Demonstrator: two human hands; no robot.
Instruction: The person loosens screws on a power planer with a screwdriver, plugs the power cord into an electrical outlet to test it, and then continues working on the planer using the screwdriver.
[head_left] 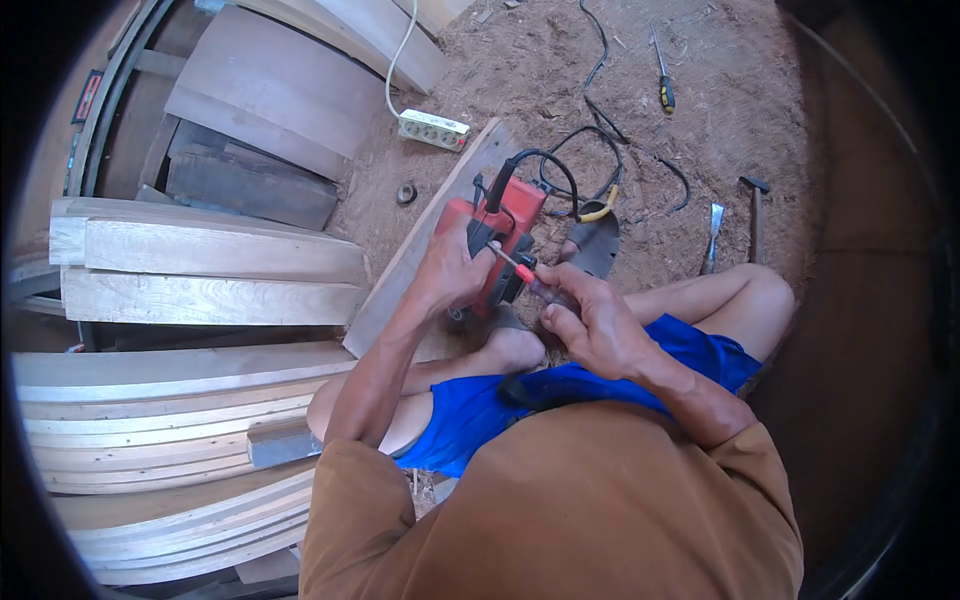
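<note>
A red electric planer (520,205) with a black handle rests tilted in front of me, near my crossed legs. My left hand (452,268) is closed on its near side, steadying it. My right hand (598,325) grips a screwdriver (538,285) with a red and see-through handle. The screwdriver's shaft points left at the planer's body, close to my left fingertips. Whether its tip sits in a screw is too small to tell. Under the planer and reaching away from me lies a flat wooden board (415,240).
Stacked planks (200,245) fill the left side. A white power strip (433,130), a tape roll (405,194) and a black cable (600,110) lie on the sawdust floor. To the right are a yellow-black screwdriver (666,95), a chisel (714,235) and a hammer (756,215).
</note>
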